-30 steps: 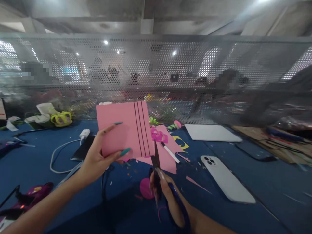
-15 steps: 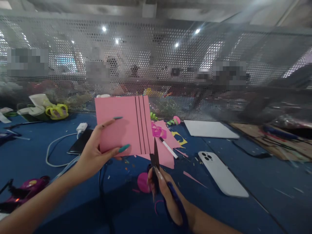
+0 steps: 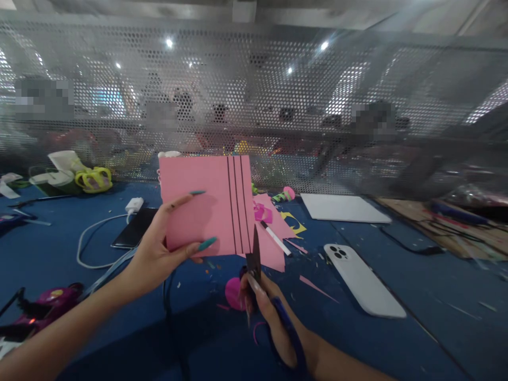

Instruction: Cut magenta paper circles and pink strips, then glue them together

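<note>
My left hand (image 3: 159, 248) grips a pink sheet (image 3: 198, 206) by its lower left part and holds it up facing me. Three dark parallel lines run down the sheet near its right edge. In my right hand (image 3: 270, 307) is a pair of scissors (image 3: 289, 333) with dark blue handles. Their dark blades point upward, at the lower right corner of the sheet; whether they touch the paper cannot be made out. A round magenta piece (image 3: 235, 293) lies on the table just left of my right hand.
Behind the sheet lie pink paper pieces (image 3: 273, 254) and a white marker (image 3: 277, 238). A white phone (image 3: 365, 280) and a white flat sheet (image 3: 343, 207) are at the right. A black device (image 3: 130, 233), white cable and purple tool (image 3: 55, 296) lie left. A perforated screen (image 3: 278, 164) stands behind.
The pink sheet and my left hand have shifted slightly to the right. The scissors and my right hand are almost where they were.
</note>
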`<action>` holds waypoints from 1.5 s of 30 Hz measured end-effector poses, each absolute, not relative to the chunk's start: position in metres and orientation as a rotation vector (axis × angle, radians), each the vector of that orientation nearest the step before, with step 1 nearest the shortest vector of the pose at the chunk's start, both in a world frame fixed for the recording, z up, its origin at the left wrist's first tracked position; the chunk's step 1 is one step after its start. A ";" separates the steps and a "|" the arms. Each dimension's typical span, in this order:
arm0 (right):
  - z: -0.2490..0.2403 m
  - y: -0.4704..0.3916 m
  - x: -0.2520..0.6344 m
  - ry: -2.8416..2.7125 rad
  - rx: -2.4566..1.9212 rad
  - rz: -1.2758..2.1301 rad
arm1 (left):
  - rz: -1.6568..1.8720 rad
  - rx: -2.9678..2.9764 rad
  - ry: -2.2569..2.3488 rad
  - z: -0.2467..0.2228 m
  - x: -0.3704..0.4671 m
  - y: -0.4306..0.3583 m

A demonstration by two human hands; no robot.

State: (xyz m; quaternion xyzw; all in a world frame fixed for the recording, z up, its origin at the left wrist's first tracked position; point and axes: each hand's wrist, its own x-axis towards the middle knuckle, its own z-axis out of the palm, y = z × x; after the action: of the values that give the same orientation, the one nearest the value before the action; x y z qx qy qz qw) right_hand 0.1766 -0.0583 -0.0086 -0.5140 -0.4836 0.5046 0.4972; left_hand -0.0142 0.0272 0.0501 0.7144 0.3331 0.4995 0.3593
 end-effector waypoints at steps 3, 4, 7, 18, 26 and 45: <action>-0.006 -0.059 0.175 -1.217 -1.246 1.206 | 1.285 1.856 0.883 0.050 -0.013 0.027; -0.007 -0.059 0.175 -1.255 -1.229 1.204 | 1.286 1.861 0.891 0.050 -0.013 0.027; -0.009 -0.061 0.175 -1.342 -1.194 1.194 | 1.282 1.854 0.885 0.050 -0.013 0.026; -0.016 -0.064 0.174 -1.393 -1.154 1.124 | 1.311 1.914 0.915 0.051 -0.013 0.023; -0.019 -0.063 0.173 -1.380 -1.162 1.121 | 1.276 1.854 0.842 0.050 -0.014 0.023; -0.006 -0.066 0.173 -1.290 -1.226 1.123 | 1.313 1.867 0.877 0.052 -0.012 0.021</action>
State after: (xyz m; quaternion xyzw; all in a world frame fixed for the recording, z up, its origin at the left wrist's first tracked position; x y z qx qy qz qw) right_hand 0.1732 -0.0655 -0.0062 -0.5060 -0.5324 0.4633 0.4958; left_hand -0.0118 0.0212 0.0521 0.7176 0.3371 0.5048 0.3414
